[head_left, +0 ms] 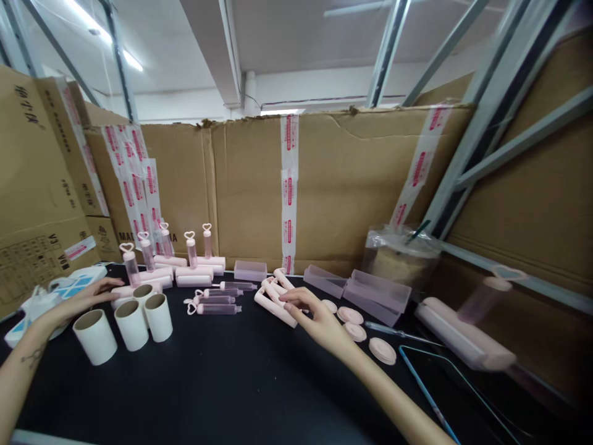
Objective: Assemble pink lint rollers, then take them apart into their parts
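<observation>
On the left, my left hand [97, 293] reaches out flat, its fingertips at the end of a pink double-tube piece [160, 277]. Clear pink tubes with heart-shaped tops [191, 250] stand up from several such pieces. My right hand [317, 318] is over a small pile of pale pink frame-like pieces [275, 300] in the middle, thumb and fingertips closed at one piece. Between the hands lie several clear pink tubes with heart ends [217, 303]. White cardboard-like cylinders [95, 337] stand in front of my left hand.
Pink translucent boxes [377, 293] and round pink discs [382, 350] lie right of my right hand, near a screwdriver [393, 330] and a blue-edged tablet-like object [445, 383]. A plastic-lined tub [401, 259] stands behind. Cardboard walls [245, 191] enclose the black table [222, 389].
</observation>
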{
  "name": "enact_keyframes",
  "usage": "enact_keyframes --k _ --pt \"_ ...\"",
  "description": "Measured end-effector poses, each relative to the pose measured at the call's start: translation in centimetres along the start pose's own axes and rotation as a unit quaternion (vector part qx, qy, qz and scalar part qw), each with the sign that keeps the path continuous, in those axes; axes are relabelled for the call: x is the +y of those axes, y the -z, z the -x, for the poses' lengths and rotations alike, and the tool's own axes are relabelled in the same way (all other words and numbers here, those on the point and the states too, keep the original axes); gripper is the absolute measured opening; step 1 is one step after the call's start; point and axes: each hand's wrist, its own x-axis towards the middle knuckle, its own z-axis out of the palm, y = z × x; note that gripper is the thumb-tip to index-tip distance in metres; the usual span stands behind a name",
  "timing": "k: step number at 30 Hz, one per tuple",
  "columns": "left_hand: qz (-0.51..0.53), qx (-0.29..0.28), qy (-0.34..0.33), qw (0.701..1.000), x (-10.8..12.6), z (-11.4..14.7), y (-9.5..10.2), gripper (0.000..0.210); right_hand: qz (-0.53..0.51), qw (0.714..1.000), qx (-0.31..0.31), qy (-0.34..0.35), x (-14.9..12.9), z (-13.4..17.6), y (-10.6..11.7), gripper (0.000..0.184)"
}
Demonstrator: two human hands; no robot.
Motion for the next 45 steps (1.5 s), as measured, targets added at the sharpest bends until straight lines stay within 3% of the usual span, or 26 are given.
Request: enact_keyframes --k 1,2,5,7,9,11,12,13,15,18,19,21,23,28,36,39,41,45 --pt "0.033 -0.065 0.018 0.997 -0.9 -0.5 0.5 0.056 0.001 1.000 -0.002 -0.002 0.1 0.0 -0.1 0.022" --pt "0.053 -0.076 0.031 0.995 -1.8 -1.0 1.2 0.058 0.001 1.000 -0.003 0.000 0.2 0.0 -0.1 0.021" --pt "0.021 -0.023 0.013 0.999 -3.4 -2.0 3.5 0.048 0.006 1.000 -0.009 0.021 0.6 0.0 -0.3 0.020" --pt "-0.077 0.046 -0.002 0.996 -2.7 -1.6 4.7 0.032 0.028 0.999 -0.018 0.042 1.1 0.1 -0.6 0.019" --pt "-0.207 0.167 -0.017 0.964 0.1 -0.4 4.8 0.025 0.080 0.994 -0.029 0.068 1.6 0.2 -1.0 0.019" --pt "-0.251 0.313 -0.047 0.915 4.3 1.1 3.2 0.024 0.181 0.978 -0.031 0.095 2.1 0.4 -1.4 0.018" --pt "-0.242 0.339 -0.071 0.906 6.6 1.8 1.8 0.021 0.244 0.964 -0.027 0.105 2.3 0.4 -1.5 0.020" --pt "-0.224 0.337 -0.106 0.908 8.9 2.4 0.0 0.020 0.302 0.947 -0.019 0.112 2.6 0.5 -1.7 0.024" --pt "-0.184 0.267 -0.195 0.925 12.6 3.2 -4.4 0.022 0.379 0.918 -0.007 0.115 3.0 0.5 -1.8 0.028" --pt "-0.204 0.028 -0.308 0.929 15.2 3.5 -11.3 0.023 0.404 0.908 0.001 0.112 3.4 0.6 -1.8 0.024" --pt "-0.227 -0.014 -0.322 0.919 15.2 3.5 -13.3 0.024 0.409 0.906 0.003 0.113 3.4 0.6 -1.8 0.023" --pt "-0.239 -0.026 -0.323 0.915 14.6 3.3 -16.4 0.026 0.417 0.901 0.007 0.116 3.5 0.7 -1.7 0.019" --pt "-0.243 -0.026 -0.319 0.916 13.6 3.1 -18.2 0.028 0.421 0.899 0.012 0.119 3.6 0.7 -1.8 0.016" --pt "-0.233 -0.026 -0.327 0.915 11.9 2.8 -19.3 0.018 0.406 0.907 0.020 0.113 3.8 0.7 -2.2 0.014" --pt "-0.200 -0.040 -0.400 0.894 13.1 3.5 -18.4 0.020 0.309 0.948 0.010 0.079 2.1 0.8 -2.4 0.001" --pt "-0.181 0.014 -0.407 0.895 13.8 4.1 -17.6 0.025 0.157 0.987 0.024 0.002 0.4 0.8 -1.7 0.013" --pt "-0.160 0.045 -0.404 0.899 14.3 4.6 -17.2 0.027 0.018 0.998 0.008 -0.063 -0.7 0.8 -1.4 0.019" --pt "-0.115 0.029 -0.400 0.909 15.1 5.5 -17.0 0.029 -0.230 0.964 -0.071 -0.111 -1.9 1.1 -2.0 0.028"
